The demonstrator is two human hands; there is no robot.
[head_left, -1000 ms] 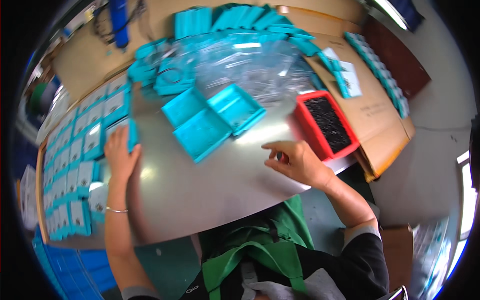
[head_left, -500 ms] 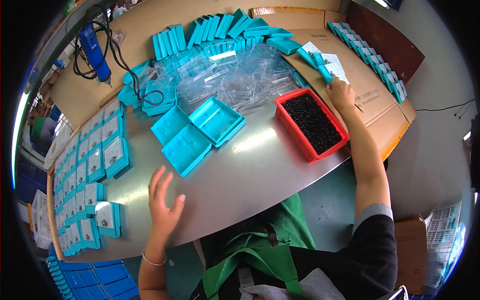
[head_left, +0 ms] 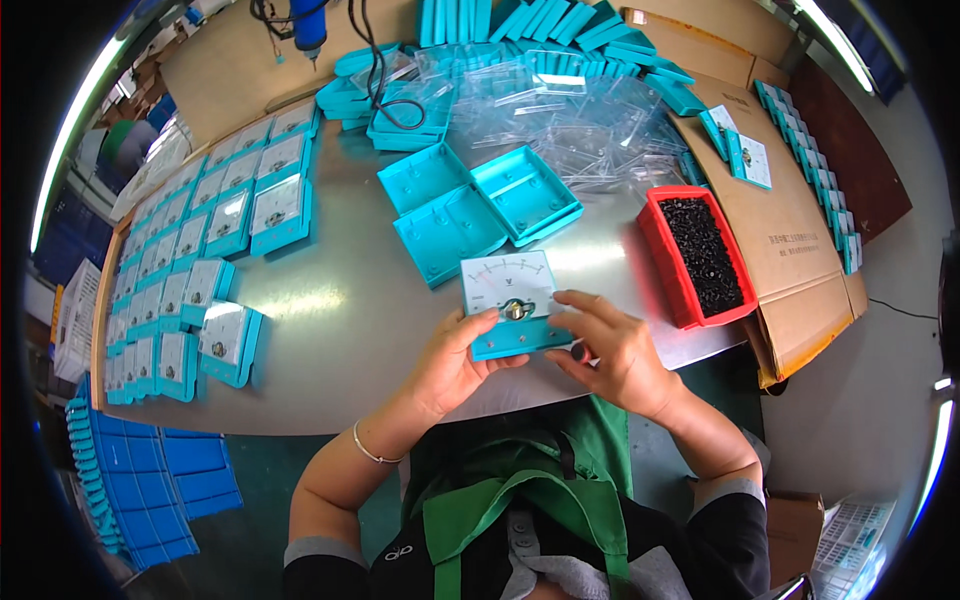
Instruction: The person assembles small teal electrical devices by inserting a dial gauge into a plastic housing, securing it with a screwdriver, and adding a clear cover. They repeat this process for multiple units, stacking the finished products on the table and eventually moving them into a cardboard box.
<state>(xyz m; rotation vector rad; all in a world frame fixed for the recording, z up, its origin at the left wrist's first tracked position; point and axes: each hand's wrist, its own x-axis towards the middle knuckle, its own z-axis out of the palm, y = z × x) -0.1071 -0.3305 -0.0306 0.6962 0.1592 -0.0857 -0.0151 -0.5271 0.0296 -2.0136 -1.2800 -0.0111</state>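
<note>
A teal analog panel meter [head_left: 507, 285] with a white dial face is held above the near edge of the table. My left hand [head_left: 452, 362] grips its left side, thumb on the front and fingers beneath. At its right edge, my right hand [head_left: 620, 358] has its fingertips against or close to the meter. Tucked in those curled fingers is a small tool with a round, dark red and black end [head_left: 581, 352]; its kind is hard to make out. Just beyond the meter lie open teal cases [head_left: 450, 235], several knobs or posts moulded inside.
A red bin [head_left: 690, 312] of small black parts stands to the right. Clear plastic covers [head_left: 570, 120] are heaped at the back before stacked teal cases [head_left: 560, 22]. Rows of meters [head_left: 190, 235] fill the left side. Two meters [head_left: 750, 160] lie on cardboard [head_left: 790, 215]. A blue power screwdriver [head_left: 310, 30] hangs above.
My right hand has brought a meter from the cardboard to the near middle. My left hand, open and empty before, has moved right and taken hold of it. The view has shifted.
</note>
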